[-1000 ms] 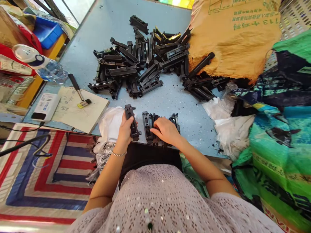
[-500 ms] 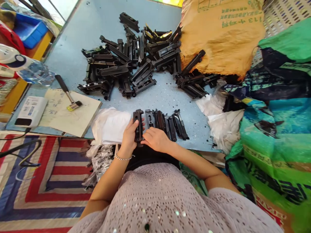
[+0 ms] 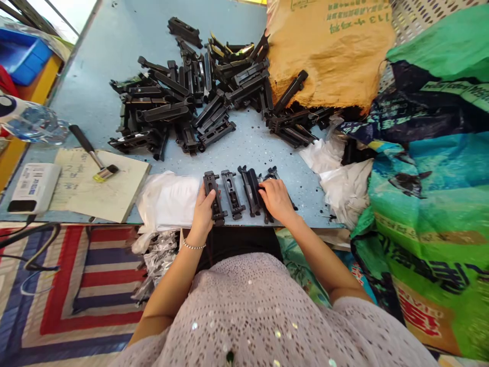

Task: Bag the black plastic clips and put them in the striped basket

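My left hand (image 3: 204, 208) is closed on a long black plastic part (image 3: 214, 198) near the table's front edge. Just right of it a second black part (image 3: 233, 194) lies by itself. More black parts (image 3: 250, 189) lie side by side further right. My right hand (image 3: 277, 202) is over the right end of this row, its fingertips touching the parts there; whether it grips one is hidden. A large heap of similar black parts (image 3: 171, 109) covers the middle of the table.
On the left are a brush (image 3: 87, 145) on a paper pad (image 3: 130, 178), a white device (image 3: 34, 188) and a bottle (image 3: 36, 122). White plastic (image 3: 168, 199) lies beside my left hand. An orange sack (image 3: 328, 51) and green bags (image 3: 431, 214) crowd the right.
My right hand has left the part in my left hand and moved right to the row's right end. One part now stands apart in the row. The view has shifted slightly.
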`<state>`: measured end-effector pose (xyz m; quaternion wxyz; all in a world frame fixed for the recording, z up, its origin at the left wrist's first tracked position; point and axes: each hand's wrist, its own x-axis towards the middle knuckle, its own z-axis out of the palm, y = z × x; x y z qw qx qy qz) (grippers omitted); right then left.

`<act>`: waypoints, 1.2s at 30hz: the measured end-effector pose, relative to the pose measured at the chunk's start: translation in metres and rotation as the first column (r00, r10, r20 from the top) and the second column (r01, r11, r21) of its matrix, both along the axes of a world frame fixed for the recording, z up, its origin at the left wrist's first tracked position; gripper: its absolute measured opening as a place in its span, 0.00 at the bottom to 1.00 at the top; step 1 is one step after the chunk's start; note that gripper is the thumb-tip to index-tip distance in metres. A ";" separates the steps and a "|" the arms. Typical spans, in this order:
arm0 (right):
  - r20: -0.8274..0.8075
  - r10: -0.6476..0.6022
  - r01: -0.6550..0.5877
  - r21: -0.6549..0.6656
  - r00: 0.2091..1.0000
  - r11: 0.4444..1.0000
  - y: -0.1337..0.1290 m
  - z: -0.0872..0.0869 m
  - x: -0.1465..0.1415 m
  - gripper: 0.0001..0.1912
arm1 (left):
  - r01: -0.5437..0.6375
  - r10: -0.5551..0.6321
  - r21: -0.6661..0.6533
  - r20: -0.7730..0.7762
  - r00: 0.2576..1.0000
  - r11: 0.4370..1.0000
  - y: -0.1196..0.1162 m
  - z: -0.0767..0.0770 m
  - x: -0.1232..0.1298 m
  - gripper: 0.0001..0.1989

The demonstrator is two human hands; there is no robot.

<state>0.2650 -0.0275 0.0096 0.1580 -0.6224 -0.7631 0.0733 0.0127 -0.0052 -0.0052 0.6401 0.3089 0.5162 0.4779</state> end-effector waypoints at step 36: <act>-0.862 -0.505 -0.395 -0.480 0.045 0.783 0.043 -0.010 -0.192 0.22 | -0.010 0.184 0.360 -0.453 0.873 0.933 -0.004 0.010 -0.113 0.03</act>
